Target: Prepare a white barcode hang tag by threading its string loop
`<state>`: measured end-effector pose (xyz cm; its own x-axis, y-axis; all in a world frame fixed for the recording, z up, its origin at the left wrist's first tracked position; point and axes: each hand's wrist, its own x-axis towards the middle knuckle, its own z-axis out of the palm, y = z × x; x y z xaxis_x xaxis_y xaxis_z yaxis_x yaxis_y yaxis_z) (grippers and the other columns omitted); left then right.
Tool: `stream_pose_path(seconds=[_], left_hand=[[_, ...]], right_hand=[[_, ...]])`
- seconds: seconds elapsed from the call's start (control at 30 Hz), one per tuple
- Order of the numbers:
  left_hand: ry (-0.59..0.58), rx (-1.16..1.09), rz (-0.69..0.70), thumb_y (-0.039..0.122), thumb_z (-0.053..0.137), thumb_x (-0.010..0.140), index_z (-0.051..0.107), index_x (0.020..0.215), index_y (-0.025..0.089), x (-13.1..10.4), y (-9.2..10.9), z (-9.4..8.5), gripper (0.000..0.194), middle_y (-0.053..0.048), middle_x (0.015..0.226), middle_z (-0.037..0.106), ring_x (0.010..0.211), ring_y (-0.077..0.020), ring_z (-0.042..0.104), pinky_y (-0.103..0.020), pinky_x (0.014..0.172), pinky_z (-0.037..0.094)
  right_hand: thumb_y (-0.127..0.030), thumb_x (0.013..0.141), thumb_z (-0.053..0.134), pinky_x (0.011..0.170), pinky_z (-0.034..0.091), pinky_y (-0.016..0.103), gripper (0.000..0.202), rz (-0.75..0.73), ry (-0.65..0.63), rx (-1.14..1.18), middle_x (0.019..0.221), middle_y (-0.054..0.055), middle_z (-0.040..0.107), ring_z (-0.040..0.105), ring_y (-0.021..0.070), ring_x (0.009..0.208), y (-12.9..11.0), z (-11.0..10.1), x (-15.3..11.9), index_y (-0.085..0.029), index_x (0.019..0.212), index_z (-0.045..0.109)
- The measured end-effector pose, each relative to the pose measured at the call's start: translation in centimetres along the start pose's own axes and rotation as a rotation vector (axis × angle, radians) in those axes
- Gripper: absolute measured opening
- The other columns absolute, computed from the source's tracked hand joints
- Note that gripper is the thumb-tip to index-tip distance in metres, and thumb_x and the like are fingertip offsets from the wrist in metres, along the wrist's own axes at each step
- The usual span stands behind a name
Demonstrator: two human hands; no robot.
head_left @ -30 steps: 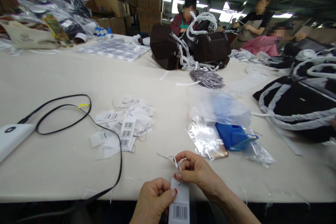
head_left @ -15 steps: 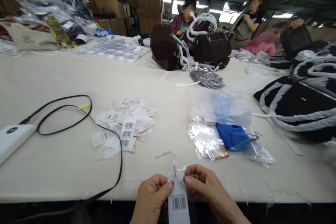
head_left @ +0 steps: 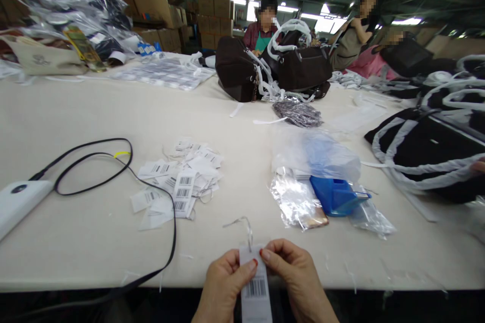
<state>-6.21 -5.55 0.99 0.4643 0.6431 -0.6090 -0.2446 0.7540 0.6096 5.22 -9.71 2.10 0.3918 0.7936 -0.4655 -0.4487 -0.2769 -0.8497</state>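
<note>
No legible text; barcode tag (head_left: 256, 287) only

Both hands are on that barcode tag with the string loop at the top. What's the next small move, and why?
Probably lay the barcode tag on the pile of tags up and to the left. The left hand and right hand pinch its top corners at the table's near edge, and the white string seems already threaded through its top, lying loose on the cloth.
</note>
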Motion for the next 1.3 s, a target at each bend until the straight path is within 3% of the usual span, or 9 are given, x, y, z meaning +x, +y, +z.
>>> stream_pose_path(seconds=[0.17,0.4,0.73,1.03,1.3], left_hand=[[0.01,-0.087,-0.013,0.027,0.077,0.053,0.068,0.069,0.01,0.0,0.0,0.8,0.025,-0.005,0.053,0.067,0.049,-0.0153,0.058,-0.025,0.053,0.041],[0.023,-0.125,-0.025,0.029,0.078,0.053,0.067,0.066,0.012,-0.1,0.1,0.7,0.024,-0.004,0.05,0.066,0.047,-0.014,0.057,-0.024,0.051,0.041],[-0.072,-0.156,-0.031,0.028,0.079,0.053,0.07,0.076,0.012,0.4,-1.1,0.0,0.029,-0.006,0.058,0.07,0.051,-0.0146,0.06,-0.024,0.055,0.044],[-0.023,-0.207,-0.026,0.027,0.079,0.052,0.072,0.074,0.014,0.4,-1.0,0.1,0.027,-0.005,0.055,0.069,0.049,-0.015,0.06,-0.024,0.053,0.043],[-0.098,-0.181,-0.192,0.027,0.082,0.048,0.071,0.074,0.011,1.2,-0.5,0.2,0.032,-0.005,0.052,0.067,0.047,-0.0138,0.058,-0.021,0.05,0.042]], right_hand=[[-0.034,0.059,0.074,0.054,0.035,0.022,0.025,-0.041,-0.002,-0.075,0.052,-0.002,0.055,0.045,0.0093,0.053,-0.3,-0.2,0.0,-0.013,0.057,0.061],[-0.031,0.055,0.075,0.051,0.032,0.021,0.024,0.154,-0.118,0.023,0.051,-0.002,0.054,0.043,0.0075,0.049,-0.4,-0.7,0.6,-0.013,0.058,0.06],[-0.035,0.059,0.074,0.052,0.034,0.02,0.027,-0.048,-0.012,-0.112,0.051,-0.004,0.052,0.044,0.0079,0.052,-0.2,-0.2,0.1,-0.013,0.058,0.058],[-0.032,0.058,0.075,0.051,0.032,0.02,0.025,0.036,-0.042,-0.037,0.05,-0.003,0.054,0.044,0.0072,0.049,0.0,-0.3,0.3,-0.012,0.06,0.06],[-0.028,0.052,0.077,0.049,0.03,0.021,0.024,0.034,-0.164,0.061,0.045,-0.001,0.056,0.045,0.0078,0.044,-0.8,-1.2,1.3,-0.012,0.055,0.059]])
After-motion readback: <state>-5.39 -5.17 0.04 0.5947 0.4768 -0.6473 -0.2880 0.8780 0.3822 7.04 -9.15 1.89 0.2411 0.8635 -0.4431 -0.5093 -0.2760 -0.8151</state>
